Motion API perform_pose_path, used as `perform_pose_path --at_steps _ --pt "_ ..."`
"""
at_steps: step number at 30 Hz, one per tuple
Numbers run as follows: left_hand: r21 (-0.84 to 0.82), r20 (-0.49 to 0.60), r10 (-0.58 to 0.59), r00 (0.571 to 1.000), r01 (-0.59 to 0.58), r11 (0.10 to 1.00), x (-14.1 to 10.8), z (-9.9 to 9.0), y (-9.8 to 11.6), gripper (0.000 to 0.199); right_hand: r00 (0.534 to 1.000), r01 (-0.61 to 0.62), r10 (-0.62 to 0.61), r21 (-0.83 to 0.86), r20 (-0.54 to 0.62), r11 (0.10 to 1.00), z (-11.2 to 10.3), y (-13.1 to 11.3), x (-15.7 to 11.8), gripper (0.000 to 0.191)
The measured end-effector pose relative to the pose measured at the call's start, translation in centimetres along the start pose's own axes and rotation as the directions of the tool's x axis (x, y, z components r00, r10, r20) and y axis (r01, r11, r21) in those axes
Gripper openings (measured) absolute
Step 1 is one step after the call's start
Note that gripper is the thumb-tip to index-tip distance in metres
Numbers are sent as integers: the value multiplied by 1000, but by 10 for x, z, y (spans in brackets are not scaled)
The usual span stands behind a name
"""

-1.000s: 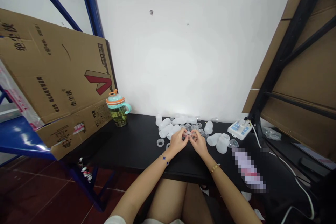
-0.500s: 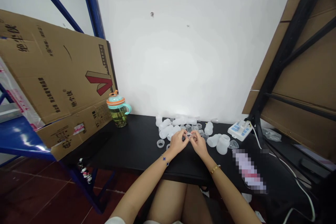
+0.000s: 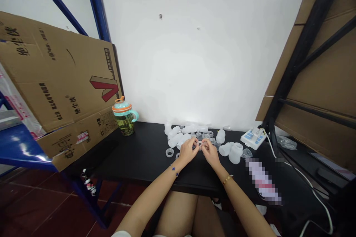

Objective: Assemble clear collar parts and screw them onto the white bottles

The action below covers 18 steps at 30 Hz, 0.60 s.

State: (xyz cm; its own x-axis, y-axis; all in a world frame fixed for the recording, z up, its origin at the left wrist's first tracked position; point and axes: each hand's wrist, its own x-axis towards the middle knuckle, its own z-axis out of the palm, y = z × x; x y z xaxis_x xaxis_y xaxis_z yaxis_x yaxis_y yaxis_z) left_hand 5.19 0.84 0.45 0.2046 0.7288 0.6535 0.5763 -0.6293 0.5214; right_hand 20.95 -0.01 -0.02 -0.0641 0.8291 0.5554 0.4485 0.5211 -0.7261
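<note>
My left hand and my right hand meet above the middle of the black table, their fingertips pinching a small clear plastic ring between them. Much of that ring is hidden by my fingers. Behind my hands lies a loose heap of translucent white plastic bottle parts mixed with clear rings. A single clear ring sits just left of my left hand. Right of my right hand stand frosted white plastic cups, with a clear plastic cap beside them.
The black table stands against a white wall. A drink bottle with a teal lid stands at its back left, by a leaning cardboard sheet and blue shelving. A white power strip with a cable lies right, near a pixelated object.
My hands stay together on the small ring, with only slight finger movement. The whole view has tilted a little.
</note>
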Motion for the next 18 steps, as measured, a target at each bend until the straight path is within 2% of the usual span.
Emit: perform_pose_path --at_steps 8,18 --pt "6 9 0 1000 0 1000 1 -1 -1 10 1000 12 -12 19 7 1000 0 -1 0 21" --pt "11 -7 -14 1000 14 1000 0 -5 7 19 999 26 -26 21 -24 999 2 4 0 21"
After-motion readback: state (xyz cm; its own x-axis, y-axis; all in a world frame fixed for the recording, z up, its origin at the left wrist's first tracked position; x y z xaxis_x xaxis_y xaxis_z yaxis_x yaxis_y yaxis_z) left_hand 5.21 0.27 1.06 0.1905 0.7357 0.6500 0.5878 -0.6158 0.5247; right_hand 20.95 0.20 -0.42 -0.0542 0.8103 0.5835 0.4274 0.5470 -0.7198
